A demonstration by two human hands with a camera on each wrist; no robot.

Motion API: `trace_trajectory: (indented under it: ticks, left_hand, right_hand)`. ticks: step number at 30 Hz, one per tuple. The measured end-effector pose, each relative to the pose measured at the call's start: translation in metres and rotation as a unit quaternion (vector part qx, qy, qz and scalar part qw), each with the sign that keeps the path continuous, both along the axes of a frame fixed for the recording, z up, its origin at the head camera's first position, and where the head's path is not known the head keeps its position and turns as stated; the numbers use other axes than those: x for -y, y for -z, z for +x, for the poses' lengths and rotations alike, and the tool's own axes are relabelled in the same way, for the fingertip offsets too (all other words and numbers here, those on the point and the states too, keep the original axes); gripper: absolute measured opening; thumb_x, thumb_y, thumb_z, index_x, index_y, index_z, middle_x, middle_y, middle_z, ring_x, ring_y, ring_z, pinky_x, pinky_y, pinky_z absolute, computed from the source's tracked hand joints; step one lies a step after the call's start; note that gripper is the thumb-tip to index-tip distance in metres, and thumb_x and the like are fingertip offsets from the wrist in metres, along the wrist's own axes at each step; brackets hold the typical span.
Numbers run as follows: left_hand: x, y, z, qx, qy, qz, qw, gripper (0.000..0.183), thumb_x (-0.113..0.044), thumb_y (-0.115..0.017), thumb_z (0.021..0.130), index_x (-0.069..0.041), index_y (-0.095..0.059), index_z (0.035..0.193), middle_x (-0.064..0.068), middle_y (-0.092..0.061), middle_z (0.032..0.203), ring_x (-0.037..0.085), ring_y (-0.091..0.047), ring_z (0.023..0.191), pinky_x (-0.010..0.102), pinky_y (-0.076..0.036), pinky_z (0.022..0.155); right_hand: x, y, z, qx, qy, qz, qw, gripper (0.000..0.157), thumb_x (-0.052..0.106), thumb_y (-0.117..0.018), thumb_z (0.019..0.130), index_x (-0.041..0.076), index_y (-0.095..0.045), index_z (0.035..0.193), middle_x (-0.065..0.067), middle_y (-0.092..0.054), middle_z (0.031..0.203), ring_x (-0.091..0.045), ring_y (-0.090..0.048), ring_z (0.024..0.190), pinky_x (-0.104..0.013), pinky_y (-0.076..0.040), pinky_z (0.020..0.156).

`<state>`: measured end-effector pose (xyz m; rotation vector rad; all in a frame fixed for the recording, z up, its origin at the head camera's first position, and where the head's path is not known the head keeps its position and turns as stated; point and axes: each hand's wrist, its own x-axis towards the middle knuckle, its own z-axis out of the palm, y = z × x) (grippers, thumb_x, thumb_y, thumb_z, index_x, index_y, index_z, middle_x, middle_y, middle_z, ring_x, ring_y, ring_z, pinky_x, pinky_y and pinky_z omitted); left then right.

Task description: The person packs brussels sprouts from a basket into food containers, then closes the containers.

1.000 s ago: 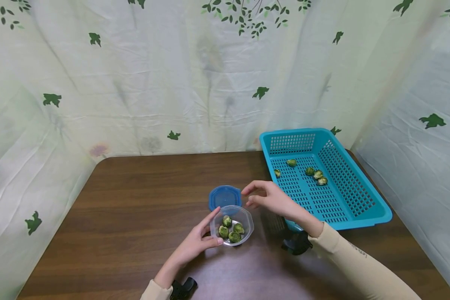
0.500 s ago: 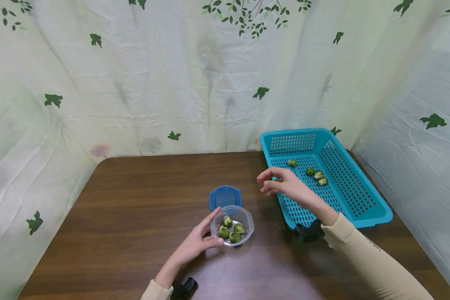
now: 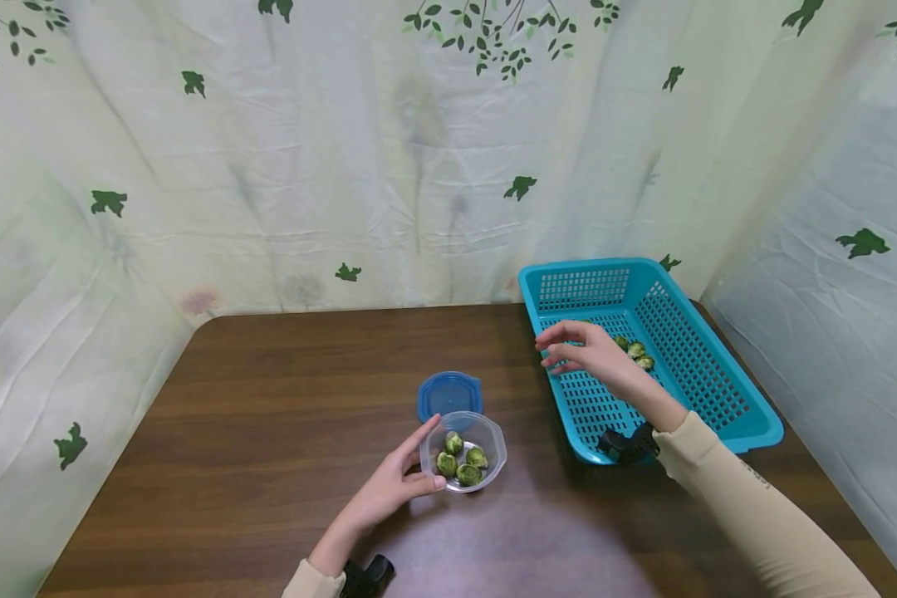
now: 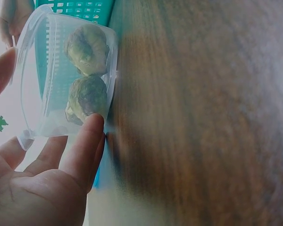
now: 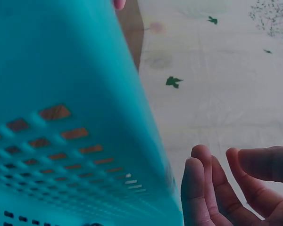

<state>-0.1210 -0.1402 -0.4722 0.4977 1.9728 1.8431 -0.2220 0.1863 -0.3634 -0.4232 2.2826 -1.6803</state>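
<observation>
My left hand (image 3: 384, 494) holds the side of a clear plastic container (image 3: 496, 448), thumb and fingers spread about its wall. Several Brussels sprouts (image 3: 468, 474) sit inside, and two sprouts (image 4: 87, 100) show through the wall in the left wrist view. My right hand (image 3: 586, 353) is over the left rim of a blue perforated basket (image 3: 594, 286), fingers loosely bent, holding nothing. In the right wrist view its fingers (image 5: 194, 188) appear beside the basket wall (image 5: 85, 56). Several sprouts (image 3: 636, 350) lie in the basket, partly hidden by the right hand.
A blue lid (image 3: 449, 394) lies on the brown wooden table (image 3: 291, 399), just behind the container. White cloth (image 3: 306, 166) with a leaf print hangs around the table's back and sides. The basket stands at the back right corner.
My right hand has moved right and away from beside the lid and container to over the basket's left rim. The left hand and container have stayed in place.
</observation>
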Motion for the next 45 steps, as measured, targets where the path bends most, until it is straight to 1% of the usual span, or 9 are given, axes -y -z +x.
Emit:
trace_trajectory:
  ticks: [2,8,11,15,19,21,27,30,45]
  left_hand:
    - [0.000,0.000,0.000,0.002,-0.001,0.000,1.0000,0.080,-0.004,-0.064,0.091,-0.013,-0.017,0.154,0.026,-0.018,0.153,0.039,-0.047,0.123,0.028,-0.048,0.091]
    - [-0.001,-0.001,0.000,0.001,-0.001,-0.002,1.0000,0.080,-0.004,-0.065,0.091,-0.013,-0.017,0.154,0.025,-0.018,0.153,0.040,-0.045,0.125,0.029,-0.048,0.092]
    - [-0.001,-0.001,0.001,0.001,0.001,0.001,1.0000,0.080,-0.004,-0.064,0.091,-0.012,-0.016,0.154,0.026,-0.017,0.153,0.040,-0.045,0.124,0.029,-0.048,0.091]
    - [-0.001,-0.001,0.001,0.003,0.002,0.004,1.0000,0.080,-0.003,-0.064,0.091,-0.012,-0.016,0.154,0.026,-0.017,0.153,0.040,-0.046,0.123,0.029,-0.048,0.090]
    - [-0.001,0.000,0.001,0.004,0.001,0.004,1.0000,0.080,-0.003,-0.064,0.091,-0.012,-0.016,0.154,0.025,-0.017,0.153,0.040,-0.046,0.123,0.028,-0.048,0.090]
    - [-0.001,0.000,0.001,0.003,0.001,0.004,1.0000,0.080,-0.004,-0.064,0.091,-0.012,-0.016,0.154,0.025,-0.016,0.154,0.040,-0.045,0.124,0.028,-0.048,0.090]
    - [-0.001,-0.001,0.001,0.002,0.000,0.003,1.0000,0.080,-0.003,-0.064,0.091,-0.012,-0.016,0.154,0.024,-0.016,0.154,0.039,-0.044,0.125,0.027,-0.047,0.091]
    - [-0.001,-0.001,0.001,0.001,0.000,0.003,1.0000,0.080,-0.003,-0.064,0.091,-0.012,-0.016,0.154,0.024,-0.016,0.154,0.039,-0.044,0.124,0.028,-0.048,0.091]
    - [-0.001,-0.002,0.001,-0.002,-0.004,-0.005,1.0000,0.080,-0.004,-0.064,0.091,-0.013,-0.017,0.154,0.021,-0.015,0.155,0.040,-0.040,0.128,0.028,-0.047,0.093]
  right_hand:
    - [-0.003,0.001,-0.002,-0.002,0.003,0.000,1.000,0.030,0.010,-0.054,0.097,-0.009,-0.054,0.121,-0.026,-0.055,0.120,-0.032,-0.062,0.096,-0.048,-0.051,0.086]
    - [-0.011,0.005,-0.013,-0.008,0.023,0.003,1.000,0.030,0.009,-0.052,0.098,-0.010,-0.053,0.121,-0.031,-0.053,0.121,-0.041,-0.060,0.100,-0.050,-0.051,0.086]
    - [-0.015,0.007,-0.018,-0.004,0.033,0.006,0.999,0.030,0.009,-0.051,0.098,-0.010,-0.053,0.121,-0.028,-0.054,0.120,-0.039,-0.061,0.100,-0.050,-0.051,0.086]
    - [-0.020,0.008,-0.023,0.002,0.037,0.013,0.999,0.030,0.008,-0.050,0.099,-0.009,-0.052,0.123,-0.028,-0.054,0.122,-0.033,-0.062,0.098,-0.043,-0.053,0.083]
    - [-0.026,0.012,-0.028,0.005,0.037,0.022,0.999,0.032,0.008,-0.048,0.099,-0.010,-0.050,0.125,-0.031,-0.050,0.126,-0.037,-0.060,0.102,-0.037,-0.054,0.081]
    - [-0.028,0.014,-0.031,0.009,0.041,0.026,0.999,0.032,0.008,-0.048,0.100,-0.010,-0.049,0.126,-0.031,-0.049,0.127,-0.039,-0.059,0.104,-0.038,-0.053,0.082]
    - [-0.030,0.022,-0.040,0.011,0.037,0.036,0.999,0.034,0.008,-0.046,0.100,-0.012,-0.047,0.128,-0.031,-0.048,0.127,-0.043,-0.056,0.107,-0.052,-0.047,0.091]
    - [-0.030,0.025,-0.044,0.015,0.035,0.044,0.998,0.034,0.008,-0.045,0.100,-0.013,-0.046,0.128,-0.032,-0.047,0.128,-0.045,-0.055,0.107,-0.055,-0.045,0.092]
    - [-0.034,0.043,-0.071,0.053,0.014,0.089,0.995,0.035,0.010,-0.043,0.102,-0.012,-0.045,0.129,-0.031,-0.048,0.129,-0.044,-0.055,0.108,-0.053,-0.046,0.093]
